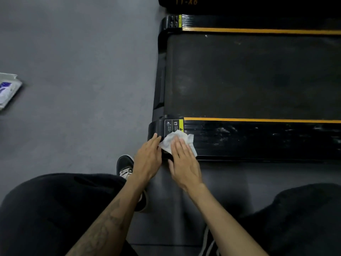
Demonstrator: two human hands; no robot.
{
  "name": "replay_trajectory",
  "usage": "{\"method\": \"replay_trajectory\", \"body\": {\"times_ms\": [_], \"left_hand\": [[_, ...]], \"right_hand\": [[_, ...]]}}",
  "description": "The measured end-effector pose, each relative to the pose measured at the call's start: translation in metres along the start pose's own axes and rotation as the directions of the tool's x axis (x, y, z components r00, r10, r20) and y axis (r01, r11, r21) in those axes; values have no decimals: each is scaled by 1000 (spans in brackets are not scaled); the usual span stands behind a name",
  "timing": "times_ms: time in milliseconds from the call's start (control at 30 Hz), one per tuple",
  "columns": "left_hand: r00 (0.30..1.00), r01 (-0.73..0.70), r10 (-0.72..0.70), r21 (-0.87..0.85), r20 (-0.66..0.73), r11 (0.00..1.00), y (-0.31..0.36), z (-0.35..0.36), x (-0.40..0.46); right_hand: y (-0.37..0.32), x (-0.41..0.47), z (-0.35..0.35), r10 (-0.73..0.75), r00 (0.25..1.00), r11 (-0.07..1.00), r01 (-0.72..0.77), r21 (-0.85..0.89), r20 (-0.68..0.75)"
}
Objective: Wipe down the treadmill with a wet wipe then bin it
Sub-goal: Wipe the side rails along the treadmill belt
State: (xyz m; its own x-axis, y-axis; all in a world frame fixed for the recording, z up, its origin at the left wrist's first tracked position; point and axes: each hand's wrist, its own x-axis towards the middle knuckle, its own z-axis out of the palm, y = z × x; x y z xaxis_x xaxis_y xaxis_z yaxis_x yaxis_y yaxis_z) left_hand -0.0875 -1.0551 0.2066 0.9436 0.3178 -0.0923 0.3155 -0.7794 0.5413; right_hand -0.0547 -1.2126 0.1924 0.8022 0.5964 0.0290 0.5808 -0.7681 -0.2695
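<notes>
At the far left edge, a wipe packet [8,89] lies on the grey floor [83,71], well apart from the work area and probably left within reach for a fresh sheet. Nearer the centre, a black shoe [125,166] is planted beside the machine; the person is crouched, which brings both hands level with the low deck.

The left hand [147,161] lies flat, fingers straight and together, its fingertips touching the rounded end cap of the treadmill [258,76]. It holds nothing and appears to brace the body.

Just to its right, the right hand [184,161] presses the wet wipe [170,140] onto the near side rail [258,139] with straight fingers, not pinching. The flat palm spreads pressure across the crumpled sheet, which partly covers the warning label [173,126].

Rightward, the rail shows glossy streaks, judged as wet. The belt [249,76] looks dull. No bin is visible.
</notes>
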Motion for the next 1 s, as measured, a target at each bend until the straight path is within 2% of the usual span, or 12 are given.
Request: {"method": "replay_trajectory", "body": {"times_ms": [67,200,300,433,600,767,833,933,1000], "left_hand": [[1000,-26,26,30,-15,999,1,3,5],[992,-72,72,6,-104,997,12,13,7],[976,-146,145,8,-161,989,24,20,19],[958,-225,230,46,-174,973,35,28,45],[957,-231,236,48,-167,972,25,40,59],[947,-237,228,-11,-228,971,21,43,59],[944,-239,230,-8,-235,971,22,44,59],[946,-228,226,17,-232,973,24,45,59],[943,-230,230,29,-240,973,26,45,57]], "right_hand": [[-1,-8,4,40,999,999,-39,6,-25],[23,-17,3,-92,995,994,88,-71,-51],[46,-29,-6,-5,995,999,2,-32,-103],[29,-43,-1,92,990,996,-91,12,-111],[35,-30,-7,-3,997,999,0,-39,-73],[44,-54,-7,199,963,980,-196,34,-182],[36,-49,-5,157,976,987,-159,2,-154],[35,-34,-2,-8,997,996,1,-91,-81],[44,-31,-2,-22,997,995,14,-104,-80]]}}
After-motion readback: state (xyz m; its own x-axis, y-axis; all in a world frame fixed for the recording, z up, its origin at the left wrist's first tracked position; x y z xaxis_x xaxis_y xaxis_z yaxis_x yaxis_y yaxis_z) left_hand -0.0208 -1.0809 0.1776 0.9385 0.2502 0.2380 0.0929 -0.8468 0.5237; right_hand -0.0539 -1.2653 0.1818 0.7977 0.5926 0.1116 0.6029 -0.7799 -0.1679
